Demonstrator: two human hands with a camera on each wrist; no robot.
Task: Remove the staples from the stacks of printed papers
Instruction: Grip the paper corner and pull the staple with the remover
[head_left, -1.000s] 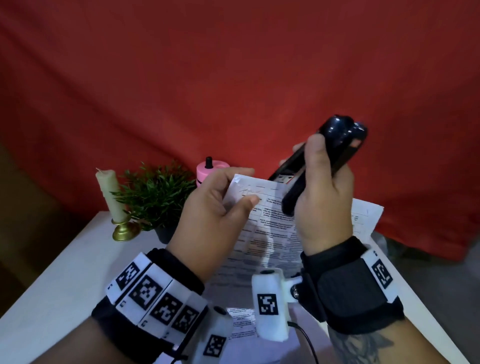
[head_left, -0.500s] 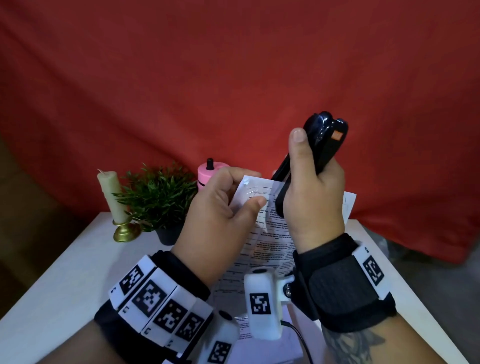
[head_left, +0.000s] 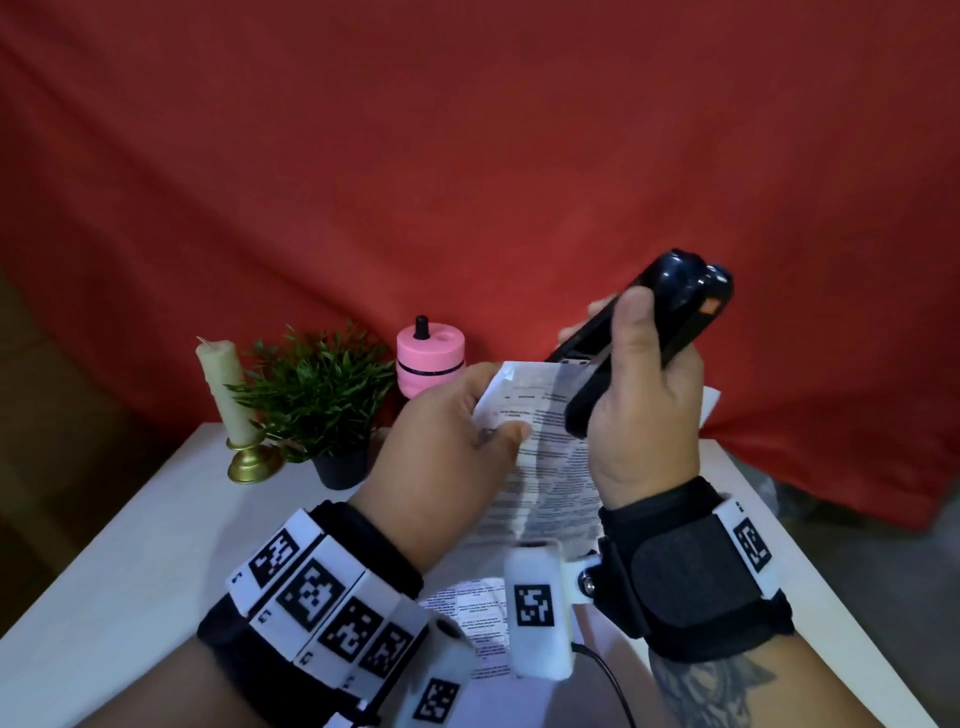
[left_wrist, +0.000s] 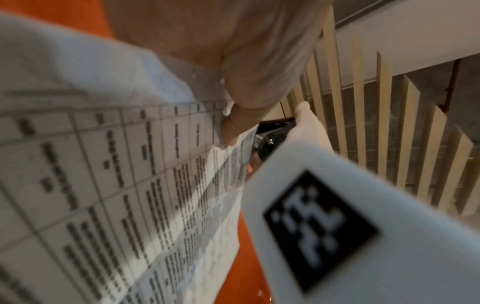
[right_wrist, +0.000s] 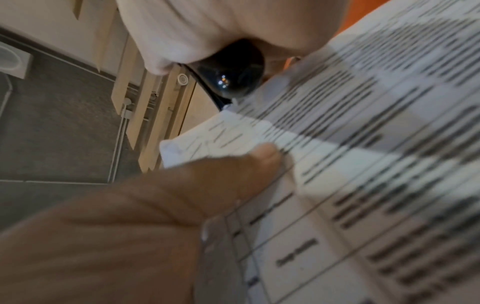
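Note:
A stack of printed papers (head_left: 550, 467) is held up off the white table (head_left: 130, 545). My left hand (head_left: 498, 402) pinches its top left corner between thumb and fingers. In my right hand (head_left: 610, 312) is a black stapler (head_left: 670, 312), gripped and tilted up to the right, with its lower end at the papers' top edge. The left wrist view shows the printed papers (left_wrist: 103, 185) close up and a bit of the stapler (left_wrist: 272, 142). Seen from the right wrist, the stapler (right_wrist: 231, 70) sits just above the paper corner (right_wrist: 207, 135), which my left thumb (right_wrist: 233, 174) presses. No staple is clear to see.
More printed sheets (head_left: 472, 608) lie on the table under my wrists. At the back left stand a candle (head_left: 221, 395) in a gold holder, a small potted plant (head_left: 322, 400) and a pink round container (head_left: 430, 358). A red cloth hangs behind.
My right hand has tipped the stapler from nearly upright over to the right and shifted slightly right. The left hand keeps its pinch on the paper corner.

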